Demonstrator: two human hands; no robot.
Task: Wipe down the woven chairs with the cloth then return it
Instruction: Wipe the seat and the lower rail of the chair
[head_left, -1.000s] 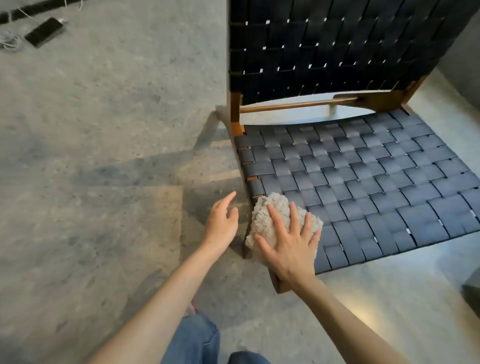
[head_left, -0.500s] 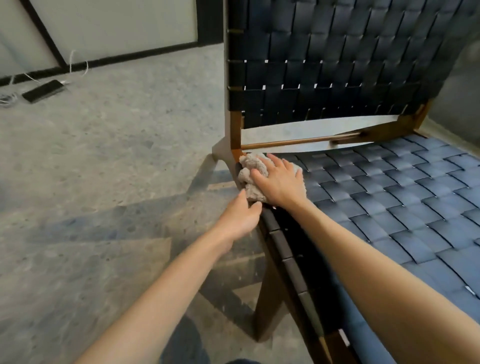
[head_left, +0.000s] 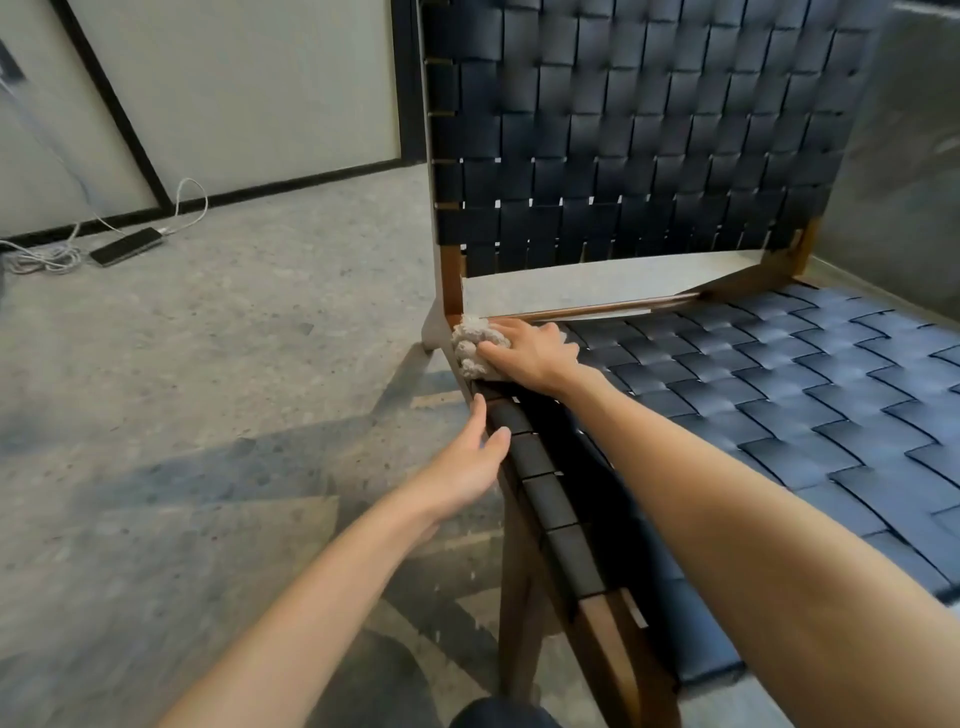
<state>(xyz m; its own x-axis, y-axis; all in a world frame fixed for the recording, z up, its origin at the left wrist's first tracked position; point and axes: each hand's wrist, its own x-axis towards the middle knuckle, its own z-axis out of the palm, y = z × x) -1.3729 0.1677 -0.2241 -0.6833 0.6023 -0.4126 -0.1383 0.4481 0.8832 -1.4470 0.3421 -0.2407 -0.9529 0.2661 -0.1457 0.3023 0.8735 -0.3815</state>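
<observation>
The person's right hand (head_left: 524, 356) lay on the rear corner of the woven chair (head_left: 779, 405), fingers curled over a bunched, pale, nubbly cloth (head_left: 470, 345) and pinning it down against the dark straps. The cloth bulged out past the fingertips on the side away from the wrist, right at the edge of the seat. Directly beyond that grip stood the wooden rear post (head_left: 451, 280), touching or all but touching the cloth; I could not tell which. A thin wooden crossbar (head_left: 597, 310) ran off from the grip along the back of the seat. Above the grip rose the backrest (head_left: 649, 130), woven from the same dark bands.

On the near side of the grip, a little back toward the person, the left hand (head_left: 467, 467) rested against the strap-wrapped side rail (head_left: 550, 499). Its fingers were straight and loosely together, the tips touching the rail, holding nothing. The two hands were near each other but apart.

Well away from the grip, out across the speckled grey floor (head_left: 208, 389) near the wall, lay a dark phone (head_left: 127, 246) with a white cable (head_left: 47, 254) coiled just beside it.
</observation>
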